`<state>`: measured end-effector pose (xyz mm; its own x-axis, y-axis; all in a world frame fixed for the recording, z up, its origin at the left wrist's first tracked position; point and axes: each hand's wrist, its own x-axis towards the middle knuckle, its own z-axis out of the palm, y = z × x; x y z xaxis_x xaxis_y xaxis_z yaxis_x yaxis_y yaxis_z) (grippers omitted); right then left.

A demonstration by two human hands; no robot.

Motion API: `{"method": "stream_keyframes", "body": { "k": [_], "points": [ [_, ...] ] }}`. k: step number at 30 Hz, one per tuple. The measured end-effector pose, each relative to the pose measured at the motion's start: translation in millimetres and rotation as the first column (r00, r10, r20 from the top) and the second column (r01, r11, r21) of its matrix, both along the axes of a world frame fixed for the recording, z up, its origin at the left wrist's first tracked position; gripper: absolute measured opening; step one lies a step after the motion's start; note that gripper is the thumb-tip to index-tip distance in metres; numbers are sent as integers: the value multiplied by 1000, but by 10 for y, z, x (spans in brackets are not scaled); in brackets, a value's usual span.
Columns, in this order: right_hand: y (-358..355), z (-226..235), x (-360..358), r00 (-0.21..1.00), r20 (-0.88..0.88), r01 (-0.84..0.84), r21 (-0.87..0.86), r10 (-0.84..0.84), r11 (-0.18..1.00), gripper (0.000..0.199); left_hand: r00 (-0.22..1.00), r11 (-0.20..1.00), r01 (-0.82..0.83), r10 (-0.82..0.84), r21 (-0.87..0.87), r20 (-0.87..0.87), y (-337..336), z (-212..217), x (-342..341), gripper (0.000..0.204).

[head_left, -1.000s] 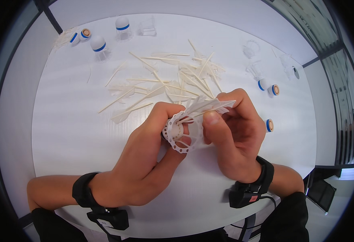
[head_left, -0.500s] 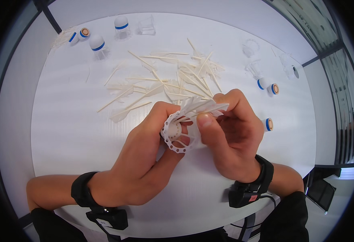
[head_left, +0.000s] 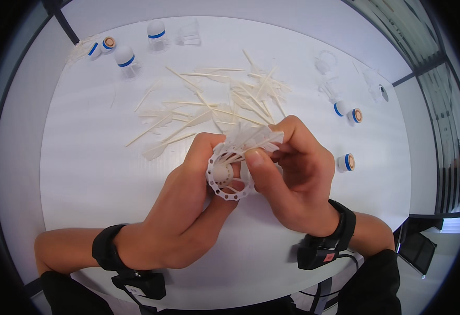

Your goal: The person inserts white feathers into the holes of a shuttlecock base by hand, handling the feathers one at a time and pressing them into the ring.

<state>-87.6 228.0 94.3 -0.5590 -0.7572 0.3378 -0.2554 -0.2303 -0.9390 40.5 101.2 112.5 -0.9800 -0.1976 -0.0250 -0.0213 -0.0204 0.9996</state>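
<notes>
My left hand (head_left: 180,210) wraps round a white holder ring (head_left: 233,198) with a row of holes along its rim. Inside it sits a white shuttlecock cork (head_left: 222,175), with small holes round its face. Several white feathers (head_left: 245,137) stand in the far side of the cork and fan out past the ring. With thumb and fingers, my right hand (head_left: 301,178) pinches a feather at the right of this fan; its quill tip points toward the cork. Whether that tip is in a hole cannot be made out.
Beyond my hands lies a loose pile of feathers (head_left: 204,107) on the white table (head_left: 99,178). Blue-banded corks (head_left: 355,115) lie at the right and far left. Two more stand on clear cups, one at the back (head_left: 156,30). Clear plastic holders (head_left: 326,63) are at the far right.
My right hand has moved left, bringing the pinched feather closer to the holder ring. The ring and cork have turned and shifted slightly in my left hand.
</notes>
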Motion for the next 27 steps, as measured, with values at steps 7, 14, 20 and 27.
{"method": "stream_keyframes", "body": {
  "k": [7, 14, 20, 27],
  "points": [
    [18, 80, -15, 970, 243, -21, 41, 10, 999, 10, 998, 991, -38, 31, 131, 55, 26, 80, 5, 25],
    [50, 62, -10, 865, -502, 143, 214, -17, 966, 40, 998, 972, -58, 50, 226, 40, 62, 31, -11, 31],
    [10, 141, 2, 779, -587, 51, 407, 218, 912, 39, 998, 982, -61, 57, 176, 30, 10, 5, 46, 29],
    [6, 129, -33, 794, -553, -26, 385, 253, 922, 30, 998, 974, -53, 41, 223, 55, 31, 57, 10, 26]
  ]
}}
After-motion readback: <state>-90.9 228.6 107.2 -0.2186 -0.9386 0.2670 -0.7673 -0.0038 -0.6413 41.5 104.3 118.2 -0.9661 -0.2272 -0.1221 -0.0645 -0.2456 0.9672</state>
